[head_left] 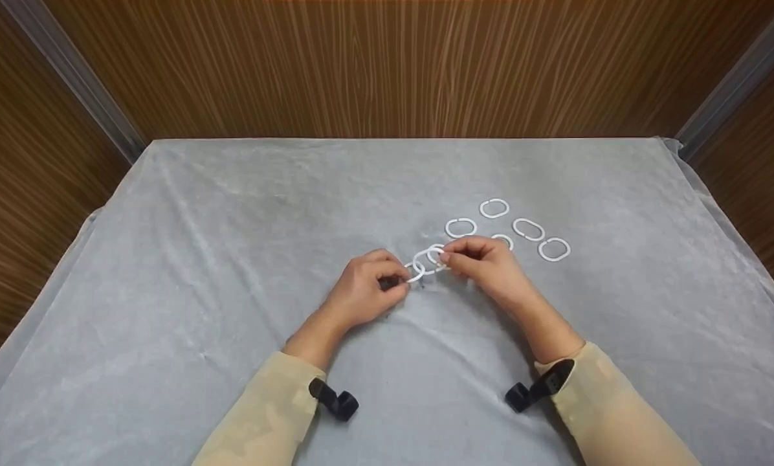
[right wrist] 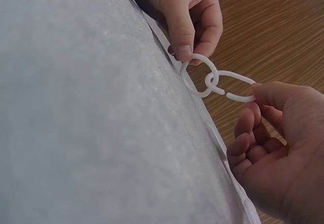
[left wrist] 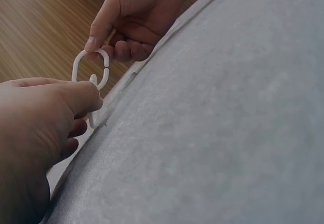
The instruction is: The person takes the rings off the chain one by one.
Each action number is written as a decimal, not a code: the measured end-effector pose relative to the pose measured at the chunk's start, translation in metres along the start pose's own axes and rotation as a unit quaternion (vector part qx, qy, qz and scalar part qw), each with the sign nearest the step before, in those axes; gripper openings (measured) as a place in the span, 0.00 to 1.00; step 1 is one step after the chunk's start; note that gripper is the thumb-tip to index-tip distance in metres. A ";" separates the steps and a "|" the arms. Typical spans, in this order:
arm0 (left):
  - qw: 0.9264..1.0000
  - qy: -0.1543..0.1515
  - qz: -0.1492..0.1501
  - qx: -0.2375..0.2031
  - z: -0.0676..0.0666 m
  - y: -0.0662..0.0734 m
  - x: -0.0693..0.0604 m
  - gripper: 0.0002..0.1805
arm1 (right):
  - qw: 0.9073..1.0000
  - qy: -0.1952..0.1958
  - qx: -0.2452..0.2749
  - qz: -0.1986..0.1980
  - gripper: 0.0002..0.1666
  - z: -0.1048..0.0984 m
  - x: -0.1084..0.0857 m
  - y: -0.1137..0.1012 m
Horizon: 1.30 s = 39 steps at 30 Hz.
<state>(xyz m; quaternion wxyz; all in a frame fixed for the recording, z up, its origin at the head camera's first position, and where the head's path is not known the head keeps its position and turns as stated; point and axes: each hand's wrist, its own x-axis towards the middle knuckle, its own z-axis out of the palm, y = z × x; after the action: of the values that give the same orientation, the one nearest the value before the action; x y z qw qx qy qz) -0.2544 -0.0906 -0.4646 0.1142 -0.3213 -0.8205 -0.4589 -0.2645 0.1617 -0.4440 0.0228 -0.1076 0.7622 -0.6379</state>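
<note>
In the head view my left hand (head_left: pixel 369 288) and right hand (head_left: pixel 490 265) are close together over the middle of the cloth-covered table. Between thumb and fingers, the left pinches a white oval plastic link (right wrist: pixel 183 77). Hooked through it is a second white link (right wrist: pixel 238 98), whose far end the right thumb and index finger pinch. A small gap shows in the side of this second link in the right wrist view. Fingers hide part of both links. In the head view the overlapping loops are too small to tell if a further link hangs there.
Several loose white links lie beyond and right of the right hand, among them a left one (head_left: pixel 448 230), a far one (head_left: pixel 481 209) and a right one (head_left: pixel 554 260). One is partly behind that hand. Grey cloth (head_left: pixel 232 213) covers the table; wood-grain panels (head_left: pixel 387 71) stand around it.
</note>
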 end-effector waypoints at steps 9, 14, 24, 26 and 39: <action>0.999 0.030 0.000 -0.012 0.000 -0.001 0.000 0.06 | 0.999 -0.014 0.030 0.000 0.08 0.001 0.000 0.000; 0.999 0.034 -0.002 -0.014 -0.001 0.000 0.001 0.05 | 1.000 -0.015 0.023 0.006 0.10 0.001 0.001 0.001; 0.999 0.039 -0.003 -0.026 -0.001 0.000 0.001 0.03 | 0.999 -0.024 0.023 0.017 0.10 0.001 0.001 0.001; 0.999 0.040 -0.004 -0.024 -0.001 0.000 0.001 0.03 | 0.999 -0.024 0.026 0.018 0.10 0.001 0.001 0.001; 0.999 0.044 -0.003 -0.028 -0.001 0.002 0.001 0.04 | 0.999 -0.027 0.035 0.027 0.11 0.001 0.001 0.000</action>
<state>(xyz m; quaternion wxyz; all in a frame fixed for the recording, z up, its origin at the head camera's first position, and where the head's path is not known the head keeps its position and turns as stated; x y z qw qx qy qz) -0.2542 -0.0906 -0.4620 0.1396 -0.3016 -0.8022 -0.4960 -0.2654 0.1605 -0.4439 0.0642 -0.1036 0.7410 -0.6603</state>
